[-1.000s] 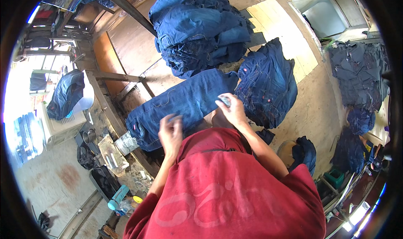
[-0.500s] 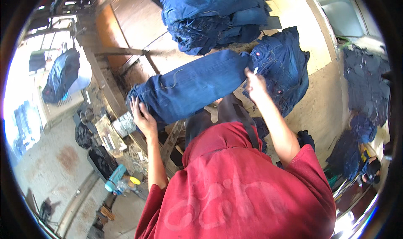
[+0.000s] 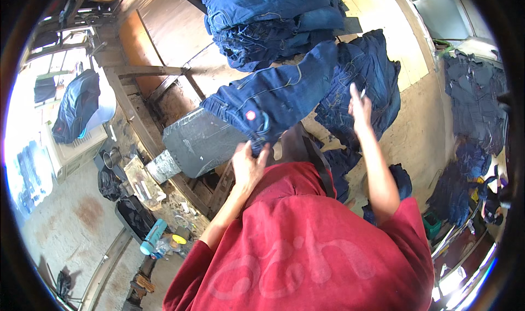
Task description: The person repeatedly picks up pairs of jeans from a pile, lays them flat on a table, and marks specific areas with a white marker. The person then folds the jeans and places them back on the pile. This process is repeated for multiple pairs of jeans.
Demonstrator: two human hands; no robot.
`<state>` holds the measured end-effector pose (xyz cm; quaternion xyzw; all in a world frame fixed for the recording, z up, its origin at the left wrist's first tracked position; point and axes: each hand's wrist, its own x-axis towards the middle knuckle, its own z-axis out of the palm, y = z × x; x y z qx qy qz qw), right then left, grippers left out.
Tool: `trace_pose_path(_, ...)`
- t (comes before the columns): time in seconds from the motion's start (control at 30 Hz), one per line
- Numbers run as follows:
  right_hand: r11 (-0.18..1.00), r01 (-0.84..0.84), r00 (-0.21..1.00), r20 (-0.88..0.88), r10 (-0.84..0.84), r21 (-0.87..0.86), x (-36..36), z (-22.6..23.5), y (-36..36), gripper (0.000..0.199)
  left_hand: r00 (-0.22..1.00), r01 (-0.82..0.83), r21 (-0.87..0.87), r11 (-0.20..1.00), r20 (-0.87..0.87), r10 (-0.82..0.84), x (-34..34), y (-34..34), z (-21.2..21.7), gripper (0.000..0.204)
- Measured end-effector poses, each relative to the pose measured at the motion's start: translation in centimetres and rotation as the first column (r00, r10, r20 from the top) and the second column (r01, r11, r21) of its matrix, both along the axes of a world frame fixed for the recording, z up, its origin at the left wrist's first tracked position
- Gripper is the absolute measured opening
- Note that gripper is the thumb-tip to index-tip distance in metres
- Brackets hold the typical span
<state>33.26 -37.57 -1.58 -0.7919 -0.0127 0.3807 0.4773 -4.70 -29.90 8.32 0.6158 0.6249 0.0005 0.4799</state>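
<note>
A pair of dark blue jeans (image 3: 281, 100) with a small round pinkish-white tag lies partly over a long grey board (image 3: 199, 139). My left hand (image 3: 249, 166) is closed on the jeans' near edge, its fingertips partly hidden by the cloth. To the right, my right hand (image 3: 360, 111) is closed on a small white stick-like thing (image 3: 362, 94), too small to make out. That hand is above a heap of dark jeans (image 3: 377, 65) with loose threads, and does not appear to grip the cloth.
A tall stack of folded blue jeans (image 3: 273, 13) stands at the far side. Wooden framing (image 3: 134, 111) supports the board's left end. A turquoise bottle (image 3: 154, 236) is at lower left, near a wooden block (image 3: 145, 182). More dark garments (image 3: 476, 103) lie at right.
The jeans have slid right along the board, baring its grey left part. My left hand has moved right and nearer with their edge. My right hand has shifted right, off the jeans.
</note>
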Motion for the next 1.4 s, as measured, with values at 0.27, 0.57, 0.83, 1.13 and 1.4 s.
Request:
trace_pose_path(0.27,0.909,-0.415,0.654,0.705,0.275,0.03,-19.3,5.5,-1.2,0.05,0.184,0.036,-0.834,0.551,0.548,0.816,14.9,9.7,-3.3,0.041)
trace_pose_path(0.57,0.55,-0.83,0.522,0.473,0.71,0.091,-26.9,10.3,1.9,0.042,0.489,-0.423,-0.635,0.646,0.44,0.753,-7.7,10.9,-3.0,0.062)
trace_pose_path(0.83,0.403,-0.828,0.44,0.007,0.898,0.39,-32.1,13.5,5.9,0.049,0.929,-0.007,-0.484,0.875,0.32,0.184,-24.4,6.8,-1.3,0.051)
trace_pose_path(1.13,0.667,-0.745,0.601,0.448,0.662,0.012,-29.2,14.7,6.0,0.02,0.974,0.119,0.621,0.775,-0.225,0.03,-23.1,18.5,7.5,0.053)
trace_pose_path(1.4,0.662,-0.727,0.251,0.827,0.503,-0.182,-33.4,10.6,9.5,0.021,0.767,0.627,0.29,0.723,-0.069,-0.637,-1.5,23.5,-5.8,0.082)
